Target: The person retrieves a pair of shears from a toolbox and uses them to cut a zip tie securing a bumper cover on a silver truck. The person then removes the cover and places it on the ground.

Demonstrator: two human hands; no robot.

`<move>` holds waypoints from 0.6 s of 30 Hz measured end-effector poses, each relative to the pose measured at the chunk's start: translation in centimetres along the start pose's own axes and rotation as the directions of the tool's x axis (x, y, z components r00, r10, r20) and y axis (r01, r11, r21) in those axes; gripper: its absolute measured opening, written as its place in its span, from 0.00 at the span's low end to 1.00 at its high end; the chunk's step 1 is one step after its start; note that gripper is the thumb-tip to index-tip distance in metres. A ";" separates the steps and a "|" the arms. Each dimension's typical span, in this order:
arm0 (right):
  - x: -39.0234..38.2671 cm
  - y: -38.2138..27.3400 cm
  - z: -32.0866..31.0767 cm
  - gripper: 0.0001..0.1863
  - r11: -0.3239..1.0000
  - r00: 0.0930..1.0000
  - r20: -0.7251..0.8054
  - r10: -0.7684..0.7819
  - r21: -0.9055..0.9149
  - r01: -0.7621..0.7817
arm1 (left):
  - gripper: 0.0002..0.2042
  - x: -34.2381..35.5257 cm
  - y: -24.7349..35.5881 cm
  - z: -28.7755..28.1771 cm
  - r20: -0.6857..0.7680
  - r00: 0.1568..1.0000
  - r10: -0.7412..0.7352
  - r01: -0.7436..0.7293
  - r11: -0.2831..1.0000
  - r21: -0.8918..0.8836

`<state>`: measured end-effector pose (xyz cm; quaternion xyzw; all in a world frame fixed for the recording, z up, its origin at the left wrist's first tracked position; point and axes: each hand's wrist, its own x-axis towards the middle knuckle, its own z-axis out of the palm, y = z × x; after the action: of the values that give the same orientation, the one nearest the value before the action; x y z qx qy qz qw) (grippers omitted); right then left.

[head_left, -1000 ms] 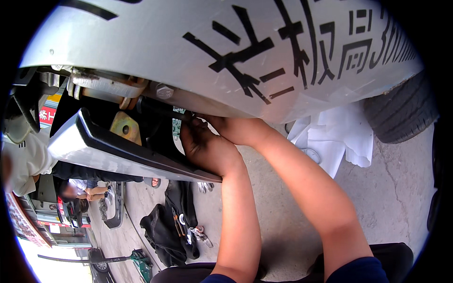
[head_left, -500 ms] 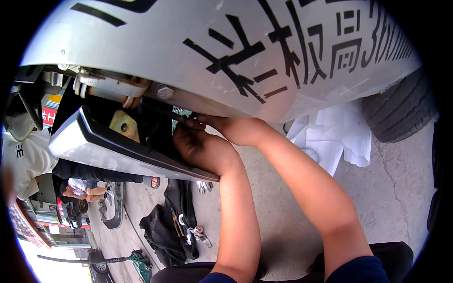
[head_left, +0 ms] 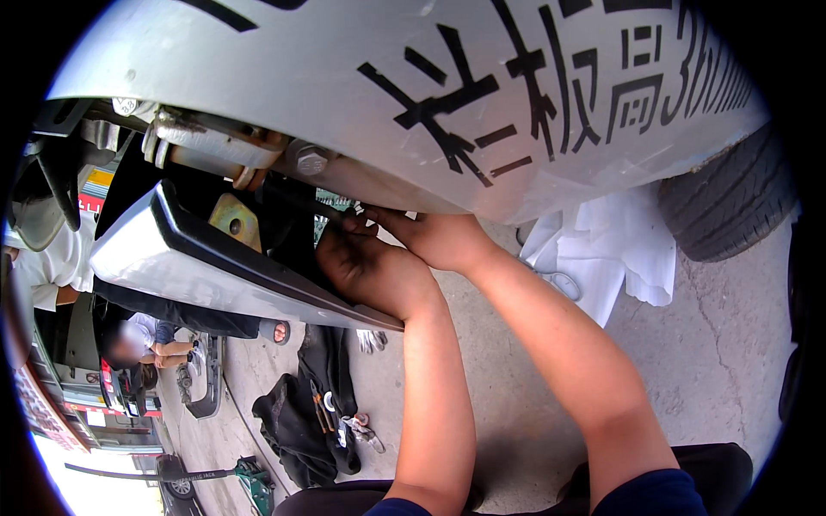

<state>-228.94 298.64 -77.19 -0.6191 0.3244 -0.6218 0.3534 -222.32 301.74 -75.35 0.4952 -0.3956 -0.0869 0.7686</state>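
Note:
Both my arms reach into the gap between a white vehicle body panel point(head_left: 301, 69) and a silver panel with a black edge point(head_left: 215, 245). My left hand point(head_left: 348, 255) is curled, its palm smudged dark, beside the end of a dark rod-like part point(head_left: 301, 203). Right against it, my right hand point(head_left: 409, 230) has its fingers pinched together at the same spot. What the fingertips hold is in shadow and too small to make out. Left of the hands are a yellowish metal bracket point(head_left: 234, 222) with a hole, a bolt head point(head_left: 311, 159) and a metal cylinder fitting point(head_left: 211, 142).
A tyre point(head_left: 731, 202) stands at right, beside white sheets point(head_left: 602, 258) on the concrete. Dark cloth point(head_left: 301, 421) with tools on it, grey gloves point(head_left: 372, 340) and a green jack point(head_left: 254, 482) lie at lower left. Other people are at far left, one seated point(head_left: 159, 337).
The vehicle parts have shifted slightly to the right in the view. My hands stay together at nearly the same place, fingers still closed, with only slight finger movement.

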 end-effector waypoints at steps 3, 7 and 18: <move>0.1 0.3 -0.1 0.15 0.981 0.992 -0.018 -0.124 -0.152 0.120 | 0.11 0.0 -0.2 -0.2 0.015 1.000 0.013 -0.013 1.000 0.006; 0.4 0.0 -0.4 0.16 0.951 0.977 0.069 -0.201 -0.223 0.212 | 0.05 0.0 -0.1 -0.1 -0.004 0.999 0.031 -0.031 0.999 0.006; 1.5 1.5 0.5 0.14 0.911 0.954 0.158 -0.256 -0.292 0.293 | 0.05 0.0 -0.3 0.1 -0.012 1.000 0.029 -0.029 1.000 -0.009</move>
<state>-228.41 296.53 -77.62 -0.7415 0.3070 -0.5693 0.1784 -222.37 301.54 -75.56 0.4864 -0.3977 -0.0748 0.7744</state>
